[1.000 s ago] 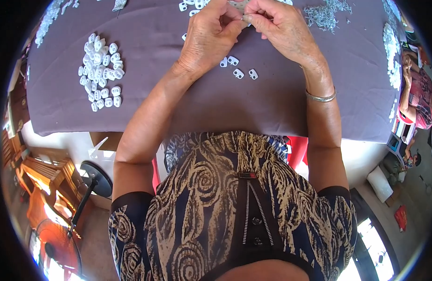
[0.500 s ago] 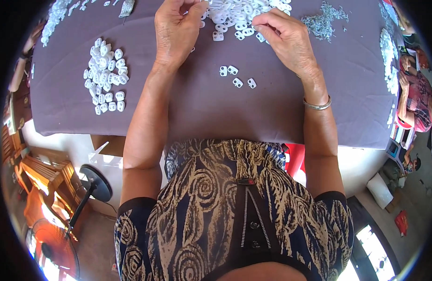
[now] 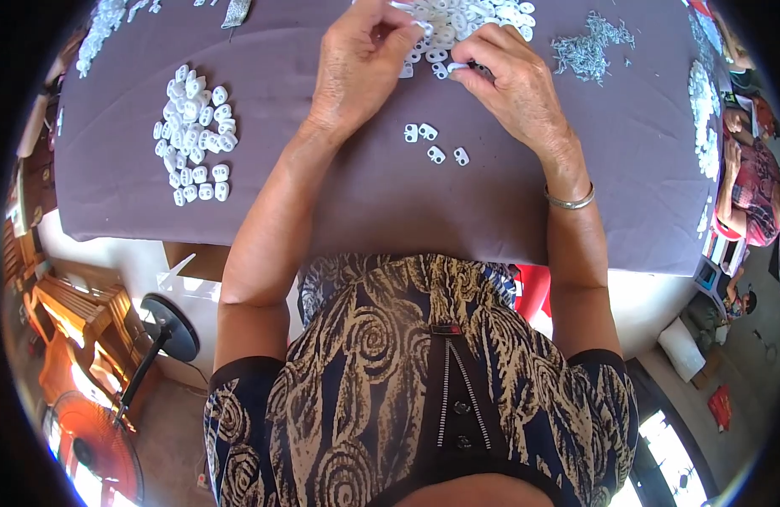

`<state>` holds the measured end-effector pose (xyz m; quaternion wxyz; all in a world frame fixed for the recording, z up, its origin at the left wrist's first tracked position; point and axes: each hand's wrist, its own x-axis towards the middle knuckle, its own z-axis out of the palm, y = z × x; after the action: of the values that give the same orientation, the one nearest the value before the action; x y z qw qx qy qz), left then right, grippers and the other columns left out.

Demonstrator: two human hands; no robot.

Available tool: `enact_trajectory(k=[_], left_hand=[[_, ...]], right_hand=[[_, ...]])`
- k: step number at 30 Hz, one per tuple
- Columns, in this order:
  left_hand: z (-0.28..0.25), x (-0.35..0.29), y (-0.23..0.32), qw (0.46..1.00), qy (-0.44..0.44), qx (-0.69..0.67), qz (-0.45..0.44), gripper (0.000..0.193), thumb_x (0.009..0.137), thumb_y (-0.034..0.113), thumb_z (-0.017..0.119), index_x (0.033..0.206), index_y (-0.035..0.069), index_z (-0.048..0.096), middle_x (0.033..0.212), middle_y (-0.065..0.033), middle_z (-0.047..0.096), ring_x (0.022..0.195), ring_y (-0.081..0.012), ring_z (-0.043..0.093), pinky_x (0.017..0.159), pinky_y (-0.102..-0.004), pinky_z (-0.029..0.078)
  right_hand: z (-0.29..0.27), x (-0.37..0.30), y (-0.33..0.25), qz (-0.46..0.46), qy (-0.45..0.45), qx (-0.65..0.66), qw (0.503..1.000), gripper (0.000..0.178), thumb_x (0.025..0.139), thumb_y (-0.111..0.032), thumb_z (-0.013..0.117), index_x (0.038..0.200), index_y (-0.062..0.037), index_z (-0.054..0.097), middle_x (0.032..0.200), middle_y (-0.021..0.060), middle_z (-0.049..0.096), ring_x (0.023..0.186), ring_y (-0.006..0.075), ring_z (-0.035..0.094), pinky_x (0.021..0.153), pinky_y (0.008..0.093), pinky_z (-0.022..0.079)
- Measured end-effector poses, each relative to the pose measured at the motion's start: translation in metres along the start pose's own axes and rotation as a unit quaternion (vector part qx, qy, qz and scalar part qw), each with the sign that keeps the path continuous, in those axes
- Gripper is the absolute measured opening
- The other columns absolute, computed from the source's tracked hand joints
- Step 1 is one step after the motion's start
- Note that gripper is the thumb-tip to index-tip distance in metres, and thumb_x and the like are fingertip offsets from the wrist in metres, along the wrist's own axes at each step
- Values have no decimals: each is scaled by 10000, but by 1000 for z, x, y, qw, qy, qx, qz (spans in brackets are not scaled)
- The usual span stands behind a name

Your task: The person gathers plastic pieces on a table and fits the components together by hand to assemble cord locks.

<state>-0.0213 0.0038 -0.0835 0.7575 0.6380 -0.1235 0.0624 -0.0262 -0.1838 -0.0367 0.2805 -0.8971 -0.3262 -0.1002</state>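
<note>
My left hand [image 3: 360,72] pinches a small white plastic piece [image 3: 425,30] between thumb and fingertips, above the near left side of a heap of white two-holed pieces [image 3: 466,15]. Close by on the right, my right hand [image 3: 512,83] has thumb and index finger closed on another white plastic piece [image 3: 459,67], partly hidden by the fingers. The two hands are near each other but apart. Below them, on the brown tablecloth [image 3: 390,198], several loose two-holed pieces [image 3: 428,133] lie in a small group.
To the left stands a pile of thicker white pieces [image 3: 189,118], its near ones in rows. A heap of small silvery metal parts [image 3: 593,49] lies at the far right. More white pieces [image 3: 704,110] line the right edge, where another person [image 3: 755,182] sits. A fan [image 3: 94,448] stands lower left.
My left hand has moved right, toward my right hand, with a white piece showing at its fingertips. My right hand has drawn slightly nearer and left, now showing a white piece in its pinch.
</note>
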Motion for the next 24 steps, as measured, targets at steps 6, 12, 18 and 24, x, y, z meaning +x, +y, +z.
enact_trajectory(k=[6, 12, 18, 24], left_hand=[[10, -4, 13, 998, -45, 42, -30, 391, 852, -114, 540, 1206, 38, 472, 824, 43, 492, 729, -21, 455, 650, -159, 384], [12, -4, 15, 997, -57, 6, -52, 405, 853, -113, 542, 1220, 37, 457, 820, 32, 499, 732, -31, 463, 660, -162, 388], [14, -7, 21, 992, -104, 34, -57, 441, 859, -103, 544, 1261, 34, 422, 812, 19, 488, 734, -41, 469, 658, -169, 393], [18, -7, 26, 988, -139, 31, -65, 478, 864, -95, 548, 1296, 40, 395, 806, 17, 471, 726, -39, 459, 644, -171, 387]], right_hand=[[3, -6, 9, -34, 8, -67, 997, 184, 742, -72, 701, 898, -71, 604, 833, 49, 564, 777, 254, 564, 703, 356, 471], [9, -7, 17, 73, 47, 106, 991, 159, 802, -44, 682, 937, -49, 597, 811, 6, 603, 730, 129, 582, 663, 270, 474], [-1, -3, 10, 214, 106, 414, 878, 53, 881, -25, 618, 921, -45, 647, 792, -68, 577, 715, 20, 489, 658, 172, 407], [2, -5, 8, 212, 77, 361, 905, 82, 886, -42, 623, 960, -39, 657, 800, -58, 586, 726, 17, 484, 654, 167, 400]])
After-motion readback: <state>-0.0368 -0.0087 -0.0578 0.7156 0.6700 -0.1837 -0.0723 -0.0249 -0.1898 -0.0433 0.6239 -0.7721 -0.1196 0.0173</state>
